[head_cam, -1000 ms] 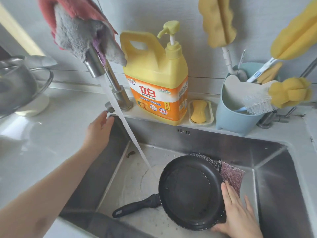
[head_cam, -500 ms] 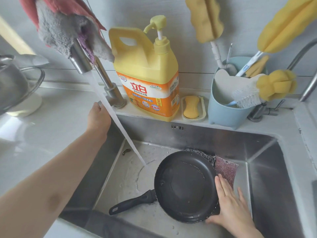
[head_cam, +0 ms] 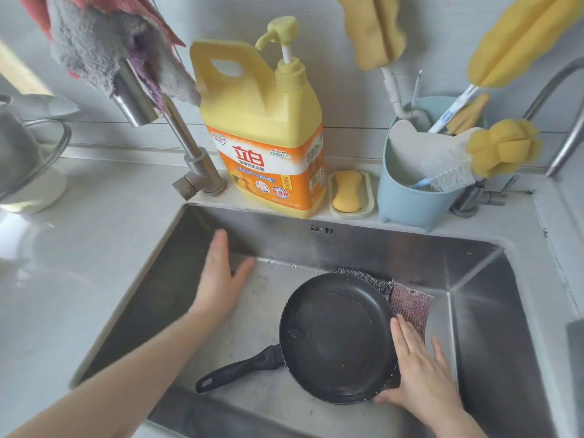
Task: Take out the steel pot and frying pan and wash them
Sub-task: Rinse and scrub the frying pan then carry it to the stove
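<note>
A black frying pan (head_cam: 338, 338) lies in the steel sink (head_cam: 480, 273), its black handle (head_cam: 237, 369) pointing to the lower left. My right hand (head_cam: 417, 371) holds the pan's right rim, fingers along the edge. My left hand (head_cam: 219, 281) hovers open over the sink's left side, fingers spread, holding nothing. A steel pot (head_cam: 19, 153) with a glass lid stands at the far left on the counter, only partly in view. No water runs from the faucet (head_cam: 177, 137).
A yellow dish-soap bottle (head_cam: 268, 131), a soap dish (head_cam: 349, 192) and a blue brush holder (head_cam: 417, 184) line the ledge behind the sink. A steel scrubber (head_cam: 369, 279) and purple scouring cloth (head_cam: 410, 303) lie behind the pan. A rag (head_cam: 104, 39) hangs over the faucet spout.
The water stream has stopped. My left hand has left the faucet lever and moved down and right into the sink. My right hand still holds the pan's rim.
</note>
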